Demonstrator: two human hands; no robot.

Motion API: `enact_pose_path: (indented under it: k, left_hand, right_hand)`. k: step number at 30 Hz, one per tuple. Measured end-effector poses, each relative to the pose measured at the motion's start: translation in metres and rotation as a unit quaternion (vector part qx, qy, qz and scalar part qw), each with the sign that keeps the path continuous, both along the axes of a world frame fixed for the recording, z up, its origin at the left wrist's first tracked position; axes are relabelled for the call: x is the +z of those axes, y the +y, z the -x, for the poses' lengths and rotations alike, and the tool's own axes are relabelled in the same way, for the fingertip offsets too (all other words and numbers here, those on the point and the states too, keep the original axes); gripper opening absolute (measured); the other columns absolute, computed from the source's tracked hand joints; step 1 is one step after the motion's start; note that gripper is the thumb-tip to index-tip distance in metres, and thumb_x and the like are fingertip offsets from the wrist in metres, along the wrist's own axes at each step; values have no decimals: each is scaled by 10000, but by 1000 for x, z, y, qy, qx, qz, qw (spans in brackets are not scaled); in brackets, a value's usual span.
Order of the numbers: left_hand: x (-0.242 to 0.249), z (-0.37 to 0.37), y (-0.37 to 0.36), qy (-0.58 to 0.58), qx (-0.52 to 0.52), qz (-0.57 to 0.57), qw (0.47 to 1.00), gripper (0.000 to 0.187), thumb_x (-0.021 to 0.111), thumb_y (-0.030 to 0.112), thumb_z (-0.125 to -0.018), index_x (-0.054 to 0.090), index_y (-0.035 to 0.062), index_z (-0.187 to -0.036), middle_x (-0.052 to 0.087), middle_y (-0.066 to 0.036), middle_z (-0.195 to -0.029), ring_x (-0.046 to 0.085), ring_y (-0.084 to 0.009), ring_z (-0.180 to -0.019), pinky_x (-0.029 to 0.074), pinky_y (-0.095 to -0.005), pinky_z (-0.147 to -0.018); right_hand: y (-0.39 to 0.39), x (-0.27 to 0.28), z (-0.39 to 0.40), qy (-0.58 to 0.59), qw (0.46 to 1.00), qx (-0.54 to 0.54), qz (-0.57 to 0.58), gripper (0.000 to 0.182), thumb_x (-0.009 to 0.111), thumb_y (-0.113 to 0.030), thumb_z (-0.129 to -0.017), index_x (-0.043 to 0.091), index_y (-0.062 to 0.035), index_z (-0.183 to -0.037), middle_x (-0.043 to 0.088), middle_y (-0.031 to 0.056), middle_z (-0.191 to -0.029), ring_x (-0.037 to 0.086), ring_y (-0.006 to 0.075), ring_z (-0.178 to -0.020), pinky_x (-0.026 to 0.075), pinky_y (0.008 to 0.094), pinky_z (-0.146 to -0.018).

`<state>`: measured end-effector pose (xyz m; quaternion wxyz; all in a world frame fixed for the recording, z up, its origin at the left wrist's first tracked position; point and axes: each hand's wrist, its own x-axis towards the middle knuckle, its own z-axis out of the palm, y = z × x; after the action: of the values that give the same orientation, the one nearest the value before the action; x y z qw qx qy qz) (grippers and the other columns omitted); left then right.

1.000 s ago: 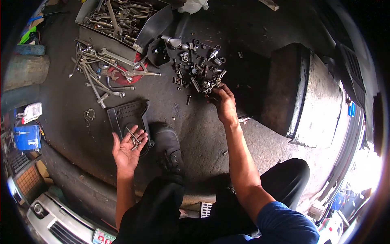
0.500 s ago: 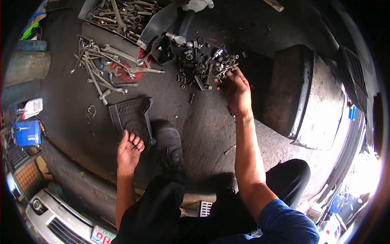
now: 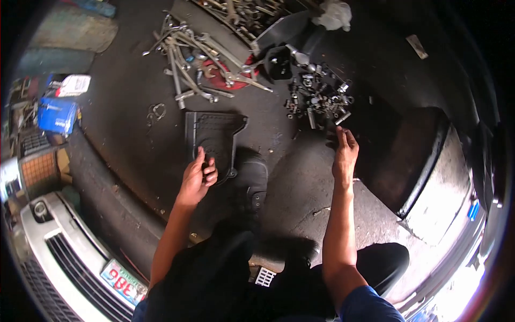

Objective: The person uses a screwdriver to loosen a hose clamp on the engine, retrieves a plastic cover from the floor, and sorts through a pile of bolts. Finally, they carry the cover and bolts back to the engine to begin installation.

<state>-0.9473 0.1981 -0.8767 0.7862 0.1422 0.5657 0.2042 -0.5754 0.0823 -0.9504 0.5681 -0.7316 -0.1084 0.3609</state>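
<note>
Head view: I noted red characters on the car plate (image 3: 123,280) and pale print on the blue box (image 3: 57,115), neither legible with certainty. A bright metal cylinder (image 3: 343,118) lay at the near edge of the heap of metal parts (image 3: 321,100), long axis slanting away rightward, its near end toward the right hand (image 3: 345,154). That hand was loosely bent, the left hand (image 3: 198,180) half curled over a black cover (image 3: 214,124); any grip could not be determined.
</note>
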Motion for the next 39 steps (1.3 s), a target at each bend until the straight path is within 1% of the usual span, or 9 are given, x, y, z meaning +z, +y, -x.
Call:
enact_pose_path:
  k: [8, 14, 18, 21, 24, 30, 31, 34, 39]
  left_hand:
    - [-9, 35, 7, 140, -28, -98, 985, 419, 621, 471, -1024, 540, 77, -908, 335, 86, -637, 323, -45, -496, 215, -229, -442]
    - [-10, 68, 16, 208, 24, -130, 969, 497, 594, 548, -1012, 544, 57, -961, 367, 58, -670, 359, -68, -534, 260, -229, -471]
    - [-15, 84, 16, 191, 61, -117, 973, 540, 488, 585, -1047, 560, 51, -1085, 406, 41, -723, 397, -95, -596, 292, -238, -518]
    - [-20, 89, 16, 199, 47, -120, 971, 555, 474, 592, -1050, 591, 59, -1154, 403, 51, -712, 392, -90, -581, 275, -234, -516]
    - [-18, 93, 18, 243, -10, -128, 962, 574, 482, 601, -1042, 628, 50, -1110, 391, 62, -674, 407, -80, -556, 314, -243, -489]
    - [-48, 109, 17, 467, -154, -253, 834, 601, 549, 564, -1027, 676, -12, -909, 558, -62, -673, 539, -159, -596, 428, -349, -540]
    - [-66, 121, 17, 508, -195, -332, 770, 617, 575, 529, -1019, 645, -62, -856, 596, -189, -712, 574, -290, -640, 466, -434, -636]
    - [-55, 106, 17, 547, -281, -364, 699, 604, 592, 521, -1006, 637, -68, -881, 599, -248, -750, 575, -402, -699, 462, -480, -704]
    - [-53, 97, 17, 505, -310, -364, 719, 554, 627, 505, -987, 663, -46, -935, 666, -234, -848, 637, -418, -809, 489, -463, -747]
  right_hand:
    - [8, 0, 8, 37, 997, -5, -65, 76, 708, -155, -972, 658, -98, -986, 657, -23, -860, 602, 78, -785, 465, 248, -714]
    - [0, -24, -3, -12, 998, -28, -58, 354, 656, -11, -912, 408, -183, -727, 395, -100, -642, 313, 12, -538, 231, 220, -479]
    - [5, -3, 9, -27, 999, -28, -13, 519, 718, -222, -987, 345, -171, -630, 311, -96, -595, 232, 41, -555, 201, 255, -502]
    - [8, 13, 15, 113, 993, 1, -30, 540, 610, -420, -1044, 395, -192, -603, 359, -90, -534, 261, 35, -449, 176, 266, -421]
    - [7, 12, 17, 187, 980, 22, -59, 504, 567, -430, -1060, 422, -196, -638, 349, -88, -553, 259, 34, -449, 183, 249, -416]
    - [13, 15, 23, 166, 984, 54, -17, 412, 566, -395, -1065, 504, -168, -727, 386, -100, -600, 289, 18, -480, 207, 226, -432]
    - [12, 11, 24, 166, 984, 57, -16, 370, 564, -383, -1068, 551, -155, -777, 403, -99, -615, 295, 16, -489, 212, 224, -438]
    - [11, 7, 26, 143, 985, 91, -19, 354, 557, -376, -1071, 586, -126, -822, 435, -88, -638, 315, 20, -502, 239, 229, -447]
    - [16, 13, 36, 129, 985, 111, 9, 351, 561, -362, -1070, 568, -123, -813, 433, -74, -639, 351, 37, -529, 286, 240, -480]
